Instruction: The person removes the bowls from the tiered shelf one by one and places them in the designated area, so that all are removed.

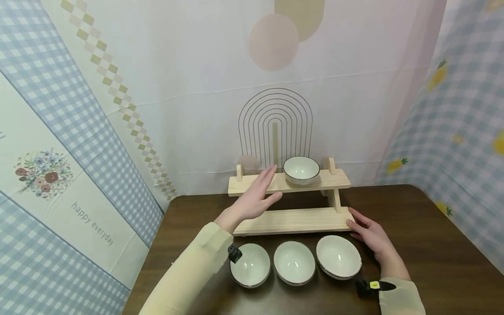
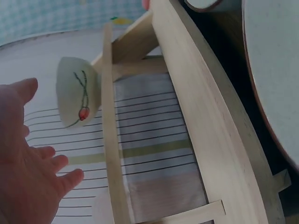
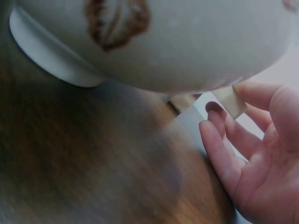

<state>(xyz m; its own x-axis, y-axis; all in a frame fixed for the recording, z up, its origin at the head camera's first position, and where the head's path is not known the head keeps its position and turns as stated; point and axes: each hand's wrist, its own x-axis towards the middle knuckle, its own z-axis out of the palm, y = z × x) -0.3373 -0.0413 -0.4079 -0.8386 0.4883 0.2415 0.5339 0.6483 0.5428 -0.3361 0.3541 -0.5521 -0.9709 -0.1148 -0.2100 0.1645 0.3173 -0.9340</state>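
A two-tier wooden shelf (image 1: 291, 221) stands at the back of the table. On its upper board sits a white bowl (image 1: 301, 169) with a dark rim; the left wrist view shows a red bud painted on that bowl (image 2: 77, 93). My left hand (image 1: 256, 197), fingers extended, is in front of the upper board, left of the bowl and apart from it. At the right end of the lower board, my right hand (image 1: 370, 232) grips the board's end (image 3: 231, 101) between thumb and fingers.
In front of the shelf, three white bowls stand in a row: left (image 1: 251, 265), middle (image 1: 294, 263) and right (image 1: 338, 257). The right one is close to my right wrist. Patterned cloth (image 1: 197, 131) hangs behind and beside the dark wooden table (image 1: 425, 236).
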